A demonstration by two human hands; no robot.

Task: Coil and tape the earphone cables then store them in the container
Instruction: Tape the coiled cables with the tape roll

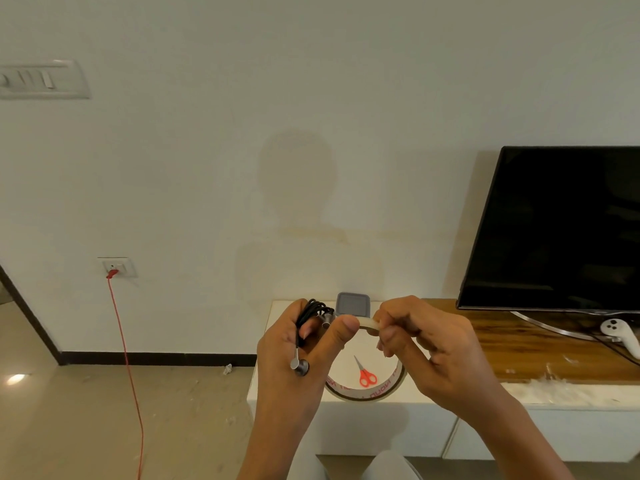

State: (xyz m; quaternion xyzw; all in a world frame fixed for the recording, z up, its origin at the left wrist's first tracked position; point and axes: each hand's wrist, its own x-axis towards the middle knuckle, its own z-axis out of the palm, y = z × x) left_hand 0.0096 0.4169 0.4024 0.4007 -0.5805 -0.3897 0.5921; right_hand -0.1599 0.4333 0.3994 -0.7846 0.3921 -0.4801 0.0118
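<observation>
My left hand [298, 348] grips a coiled black earphone cable [311, 315], with a silver earbud [298, 364] hanging below the fingers. Its thumb touches the rim of a clear tape roll [367, 393] held up in front of me. My right hand [426, 344] pinches the top of that roll, at the tape's end [369, 323]. Seen through the roll's ring, small red scissors [366, 374] lie on the white cabinet top [277, 327]. A grey-lidded container [352, 303] stands at the back of the cabinet, partly hidden behind my fingers.
A black TV [561, 230] stands on a wooden surface [533, 351] to the right, with a white controller [620, 332] by its base. A red cord [128, 368] hangs from a wall socket [116, 266] on the left down to the floor.
</observation>
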